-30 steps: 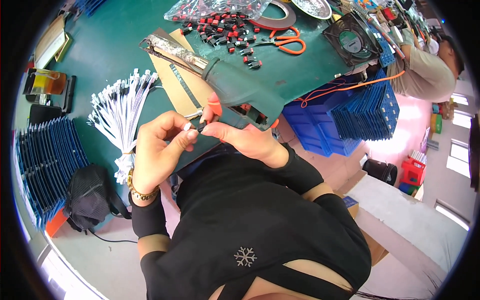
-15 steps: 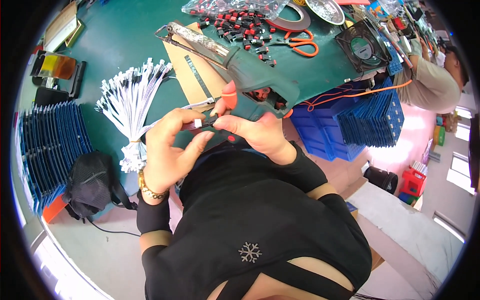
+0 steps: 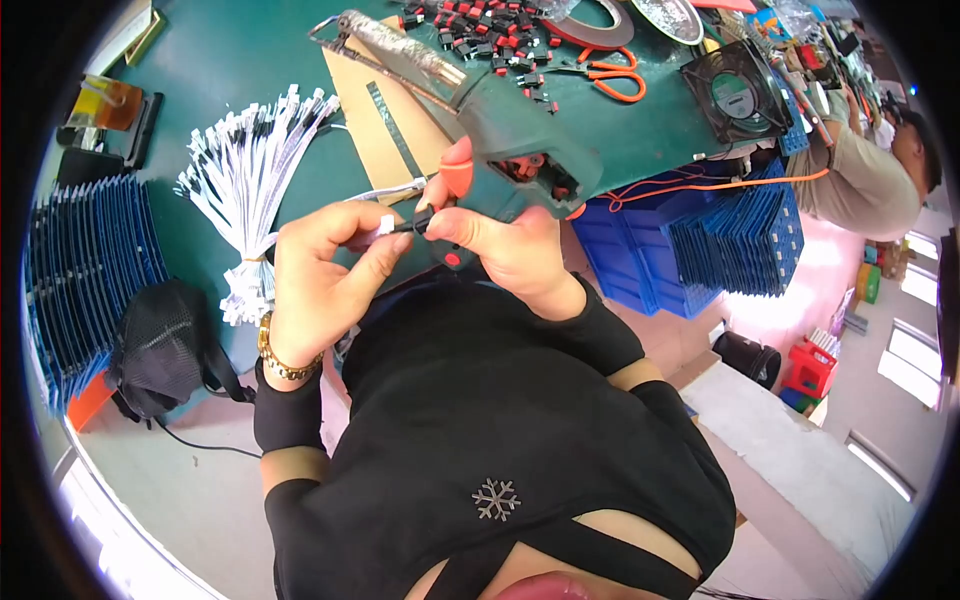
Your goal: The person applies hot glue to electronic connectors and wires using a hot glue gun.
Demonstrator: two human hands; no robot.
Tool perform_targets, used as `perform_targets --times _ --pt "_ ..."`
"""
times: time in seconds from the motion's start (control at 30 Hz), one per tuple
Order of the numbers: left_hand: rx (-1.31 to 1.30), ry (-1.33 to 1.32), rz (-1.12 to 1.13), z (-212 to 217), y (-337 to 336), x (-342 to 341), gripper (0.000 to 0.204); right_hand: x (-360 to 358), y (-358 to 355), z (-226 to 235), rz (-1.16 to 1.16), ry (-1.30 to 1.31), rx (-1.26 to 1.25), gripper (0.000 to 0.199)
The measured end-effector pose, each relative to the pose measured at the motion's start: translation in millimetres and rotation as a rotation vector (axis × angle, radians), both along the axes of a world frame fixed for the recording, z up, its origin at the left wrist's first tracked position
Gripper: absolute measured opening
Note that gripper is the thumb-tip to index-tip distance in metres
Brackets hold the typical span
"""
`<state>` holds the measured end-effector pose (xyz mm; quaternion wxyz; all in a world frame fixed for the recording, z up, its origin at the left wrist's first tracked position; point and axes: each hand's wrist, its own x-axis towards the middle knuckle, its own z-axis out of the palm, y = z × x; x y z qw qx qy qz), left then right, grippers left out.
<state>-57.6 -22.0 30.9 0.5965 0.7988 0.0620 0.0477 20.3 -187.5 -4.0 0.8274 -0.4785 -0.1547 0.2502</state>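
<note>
My left hand [image 3: 335, 270], with thumb and index finger pinched, holds a cable by a small white connector [image 3: 387, 225]. Short dark wires run from there to a small black part [image 3: 424, 219], which my right hand [image 3: 510, 255] grips between thumb and fingers. An orange band wraps one right-hand finger. Just beyond my hands sits a green heat gun [image 3: 530, 140], its scorched metal nozzle pointing to the far left. A bundle of white flat cables [image 3: 250, 195] with black and white ends fans out left of my left hand.
Black-and-red rocker switches [image 3: 490, 40] are piled at the back, near orange-handled scissors [image 3: 615, 75], a tape roll [image 3: 590, 25] and a black fan [image 3: 735, 90]. Blue panels stand in a rack [image 3: 95, 270] at left and on a blue bin [image 3: 635, 250] at right. A co-worker [image 3: 865, 175] sits at far right.
My left thumb has closed in toward the index finger at the white connector and dark wires. Both hands keep hold; the whole view has shifted slightly.
</note>
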Motion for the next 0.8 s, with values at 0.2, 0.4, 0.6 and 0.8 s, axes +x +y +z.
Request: perform_targets --times 0.2,0.4,0.6,0.8 --pt "0.130 -0.048 -0.038 4 -7 5 0.006 -1 1 -6 -0.026 0.065 0.034 0.049" --pt "-0.392 0.341 -0.145 2 8 8 0.012 -7 10 -15 -0.034 0.031 0.088 0.050" --pt "-0.279 0.248 -0.166 2 7 8 0.007 -11 11 -7 0.024 0.130 0.122 0.047" --pt "0.355 -0.179 -0.275 3 10 11 0.025 -14 4 -20 -0.090 -0.104 0.050 0.041"
